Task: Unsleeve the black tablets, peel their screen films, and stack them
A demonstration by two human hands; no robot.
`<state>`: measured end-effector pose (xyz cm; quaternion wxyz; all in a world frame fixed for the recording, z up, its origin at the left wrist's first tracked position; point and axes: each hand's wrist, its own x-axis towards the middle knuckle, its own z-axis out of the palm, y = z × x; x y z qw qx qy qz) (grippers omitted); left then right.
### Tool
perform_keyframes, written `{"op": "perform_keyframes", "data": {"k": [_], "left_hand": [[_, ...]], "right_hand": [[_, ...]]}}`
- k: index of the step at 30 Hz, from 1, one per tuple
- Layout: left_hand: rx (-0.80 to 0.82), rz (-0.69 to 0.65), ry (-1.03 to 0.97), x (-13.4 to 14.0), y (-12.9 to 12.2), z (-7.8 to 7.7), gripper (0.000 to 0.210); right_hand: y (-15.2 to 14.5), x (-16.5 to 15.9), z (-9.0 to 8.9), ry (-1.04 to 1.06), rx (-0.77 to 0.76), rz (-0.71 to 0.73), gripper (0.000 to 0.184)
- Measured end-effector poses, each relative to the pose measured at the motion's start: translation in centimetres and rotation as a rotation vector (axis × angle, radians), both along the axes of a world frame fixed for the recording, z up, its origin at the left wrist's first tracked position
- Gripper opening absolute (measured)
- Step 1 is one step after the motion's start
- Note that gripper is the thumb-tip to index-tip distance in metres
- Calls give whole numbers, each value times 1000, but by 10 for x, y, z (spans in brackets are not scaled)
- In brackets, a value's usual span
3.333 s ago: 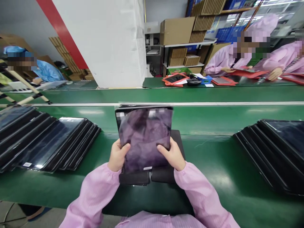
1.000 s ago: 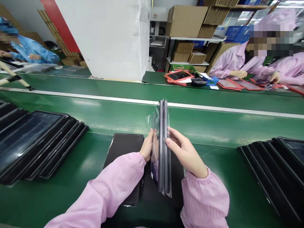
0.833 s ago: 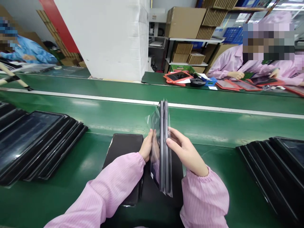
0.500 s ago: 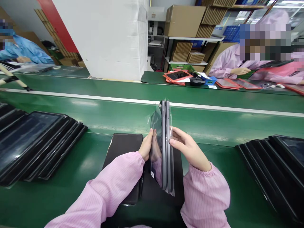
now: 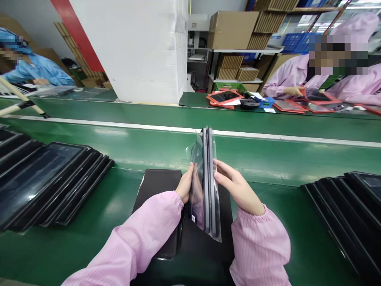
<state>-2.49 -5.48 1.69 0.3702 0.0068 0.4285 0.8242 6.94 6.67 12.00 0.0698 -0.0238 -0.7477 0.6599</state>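
Two tablets (image 5: 206, 182) in clear plastic film stand on edge, face to face, between my hands. My left hand (image 5: 186, 184) presses against the glossy screen of the left one, its fingers partly behind the film. On the other side my right hand (image 5: 233, 184) grips the right tablet, thumb near its edge and fingers on its outer face. Below them lies a black pad (image 5: 222, 254) on the bench. Beside it, under my left forearm, is a flat black slab-like piece (image 5: 160, 184), partly hidden by my sleeve.
Leaning rows of wrapped black tablets lie at left (image 5: 56, 178) and right (image 5: 336, 206). A green conveyor ledge with a white strip (image 5: 143, 127) runs across behind. Beyond it are co-workers, red-framed tablets (image 5: 224, 96), a white pillar (image 5: 149, 51) and shelves with cartons (image 5: 232, 29).
The view has shifted slightly. Both hands keep the tablets in nearly the same pose. Across the conveyor, the co-worker at right now lifts a red-framed piece.
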Motion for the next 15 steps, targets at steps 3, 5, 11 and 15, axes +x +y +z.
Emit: {"op": "perform_keyframes", "data": {"k": [3,5,11,15], "left_hand": [[-32,22,-42,1,1,4,56],[-42,21,-60,2,2,7,56],[-55,9,-72,3,1,12,57],[-44,-4,-68,2,1,9,57]], "right_hand": [[-1,0,0,-3,9,-18,57],[-1,0,1,-11,6,-26,55],[-1,1,3,-7,5,-19,52],[-2,2,5,5,15,-12,49]]}}
